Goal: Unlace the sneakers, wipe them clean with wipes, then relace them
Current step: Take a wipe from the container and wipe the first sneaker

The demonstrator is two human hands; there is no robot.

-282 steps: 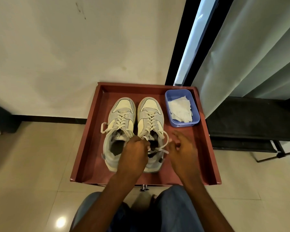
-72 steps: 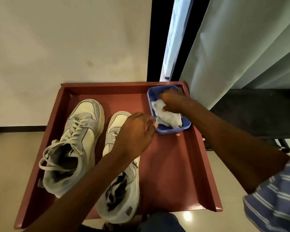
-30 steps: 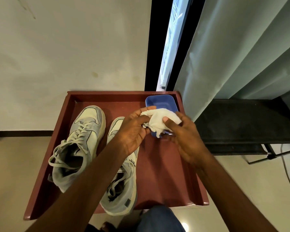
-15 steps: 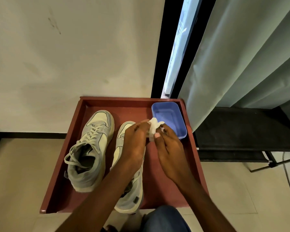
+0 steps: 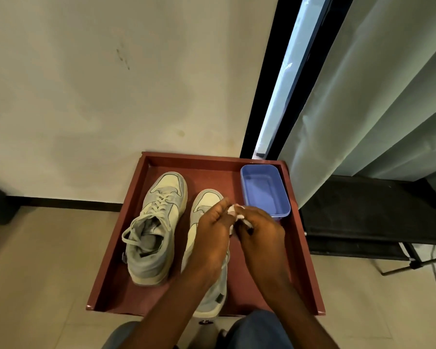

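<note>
Both hands together at tray centre: left hand [image 5: 213, 229] and right hand [image 5: 258, 229] pinching one white wipe [image 5: 233, 210], mostly hidden, probably bunched; right sneaker [image 5: 207, 210] directly under, left sneaker [image 5: 156, 227] at nine o'clock, laces in; blue tub [image 5: 264, 190] at one o'clock on red tray [image 5: 300, 260]; better to fold flat, then wipe toe to heel with firm strokes.
</note>
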